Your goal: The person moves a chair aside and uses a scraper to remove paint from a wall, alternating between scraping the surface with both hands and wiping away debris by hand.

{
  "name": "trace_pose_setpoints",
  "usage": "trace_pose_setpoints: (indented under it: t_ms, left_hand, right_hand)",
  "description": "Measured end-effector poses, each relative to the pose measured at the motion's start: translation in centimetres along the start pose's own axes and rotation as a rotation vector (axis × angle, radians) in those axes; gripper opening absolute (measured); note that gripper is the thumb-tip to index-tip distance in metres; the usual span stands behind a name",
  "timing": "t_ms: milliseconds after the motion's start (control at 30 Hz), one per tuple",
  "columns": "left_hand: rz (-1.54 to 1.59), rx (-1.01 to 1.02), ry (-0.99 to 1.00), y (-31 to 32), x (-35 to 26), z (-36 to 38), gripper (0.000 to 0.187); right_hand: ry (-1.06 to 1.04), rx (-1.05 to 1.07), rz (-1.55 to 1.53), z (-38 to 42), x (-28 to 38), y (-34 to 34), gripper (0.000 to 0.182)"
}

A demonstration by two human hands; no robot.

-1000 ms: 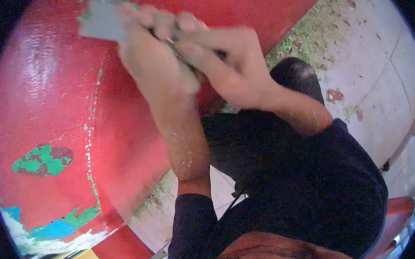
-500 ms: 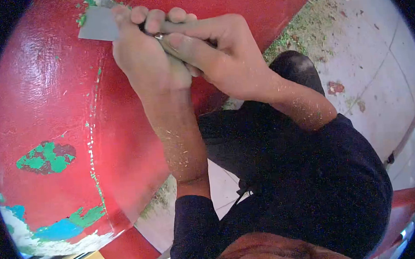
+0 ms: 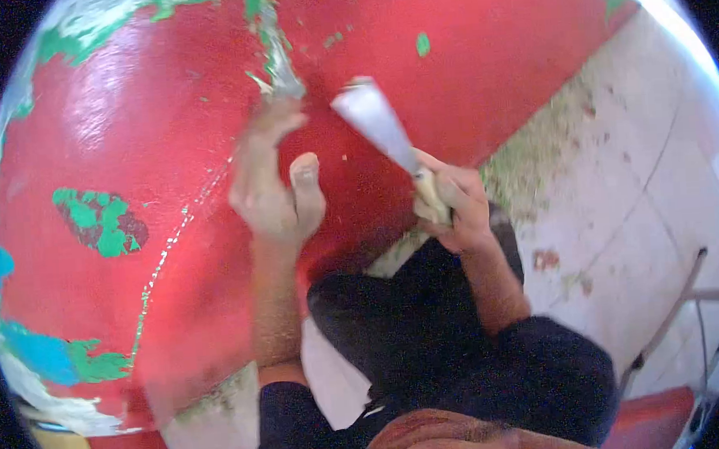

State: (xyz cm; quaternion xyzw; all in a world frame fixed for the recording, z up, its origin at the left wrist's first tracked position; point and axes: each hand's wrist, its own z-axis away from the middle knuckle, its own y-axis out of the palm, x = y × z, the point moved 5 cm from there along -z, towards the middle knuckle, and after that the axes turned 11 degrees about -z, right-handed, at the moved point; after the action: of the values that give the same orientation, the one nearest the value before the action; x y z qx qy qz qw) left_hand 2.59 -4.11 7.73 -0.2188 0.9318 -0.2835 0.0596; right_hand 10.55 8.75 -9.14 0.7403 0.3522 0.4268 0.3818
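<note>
My right hand (image 3: 455, 202) is wrapped round the pale handle of a paint scraper (image 3: 376, 120). The scraper's wide metal blade points up and left, apart from the red painted wall (image 3: 359, 224), with a bit of something on its tip. My left hand (image 3: 279, 180) is empty, its thumb away from the fingers, which are blurred by motion. It is near the lower end of a bare, peeled strip (image 3: 276, 52) edged with green and white paint.
A green and dark peeled patch (image 3: 100, 222) and a dotted scratch line (image 3: 158, 266) mark the wall at left. Blue, green and white layers show along its edge. Pale paving (image 3: 621, 200) with paint flakes lies at right, beside a thin metal frame (image 3: 669, 312).
My hands have parted. The left has let go of the scraper and moved down; the right has drawn it away from the wall, blade now raised. The view has shifted, showing more of the peeled strip.
</note>
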Motion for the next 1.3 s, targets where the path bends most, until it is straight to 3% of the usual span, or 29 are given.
trace_pose_setpoints:
  t_ms: [33, 133, 200, 267, 300, 367, 400, 500, 533, 633, 700, 833, 867, 967, 1033, 1133, 1233, 1267, 1300]
  left_hand:
    - [-0.505, -0.142, 0.281, -1.1, -0.8, -0.8, 0.051]
    - [-1.268, -0.028, 0.082, 1.5, 1.3, -2.5, 0.062]
    - [-1.103, 0.313, 0.275, 4.4, 1.6, -0.6, 0.065]
    - [-0.845, 0.588, 0.652, 6.1, 1.0, 2.6, 0.058]
    - [-0.696, 1.003, 0.779, 7.3, 1.0, 5.2, 0.051]
    - [-0.372, 1.600, 0.303, 5.1, -1.4, 6.4, 0.033]
    - [-0.320, 1.473, 0.245, 4.7, -2.0, 6.3, 0.032]
    - [-0.186, 0.802, 0.130, 3.4, -1.2, 5.9, 0.034]
    - [-0.151, 0.734, 0.108, 3.7, -0.5, 6.3, 0.039]
    - [-0.621, 0.376, 0.466, 3.9, -1.8, 4.9, 0.054]
    - [-0.921, 0.353, 0.369, 4.4, 0.2, 2.2, 0.070]
    - [-0.999, -0.034, 0.176, 0.2, 1.8, -5.8, 0.077]
    - [-0.984, -0.147, 0.105, -0.2, 1.8, -6.4, 0.077]
    - [-0.948, 0.104, 0.130, 4.4, 0.2, -5.8, 0.073]
    - [-0.767, 0.172, 0.631, 7.4, -1.1, -3.4, 0.054]
    - [-0.358, 0.707, 0.686, 8.7, -1.9, -1.6, 0.032]
    - [0.157, 0.299, 0.110, 5.9, -1.3, -1.2, 0.022]
    - [0.193, 0.209, -0.080, 6.2, -0.3, -0.6, 0.028]
    - [0.347, 0.273, -0.179, 7.2, -0.5, -0.1, 0.036]
  right_hand:
    - [-0.030, -0.061, -0.131, 0.2, -0.2, -1.3, 0.044]
    - [-0.017, -0.226, -0.250, 0.2, -2.8, -6.9, 0.046]
    - [0.053, -0.340, -0.170, 0.6, -3.7, -9.2, 0.046]
    - [0.065, -0.477, -0.143, 0.6, -3.2, -9.2, 0.047]
    - [0.062, -0.435, -0.146, 0.7, -3.1, -9.1, 0.048]
    - [0.055, -0.347, -0.159, 0.8, -3.3, -9.4, 0.051]
    - [-0.016, -0.212, -0.106, 0.8, -2.9, -9.0, 0.056]
    - [-0.028, -0.141, 0.001, 1.4, -2.6, -6.8, 0.059]
    - [-0.056, -0.147, 0.011, 1.4, -2.9, -6.6, 0.056]
    - [-0.083, -0.180, 0.049, 1.5, -3.1, -6.8, 0.053]
    - [-0.114, -0.205, 0.096, 1.7, -2.6, -7.7, 0.051]
    - [-0.220, -0.291, 0.147, 2.6, -0.8, -6.9, 0.042]
    - [-0.212, -0.179, 0.153, 2.7, -0.6, -6.9, 0.041]
    - [-0.238, -0.251, 0.222, 2.8, 0.0, -6.4, 0.048]
    - [-0.256, -0.194, 0.290, 3.5, 0.4, -5.0, 0.051]
    - [-0.304, -0.110, 0.305, 4.7, 1.7, -2.6, 0.054]
    - [-0.371, -0.095, 0.254, 5.3, 2.8, -1.7, 0.053]
    - [-0.368, -0.096, 0.272, 4.9, 3.1, -0.6, 0.051]
    - [-0.362, -0.089, 0.285, 4.3, 3.2, 0.4, 0.050]
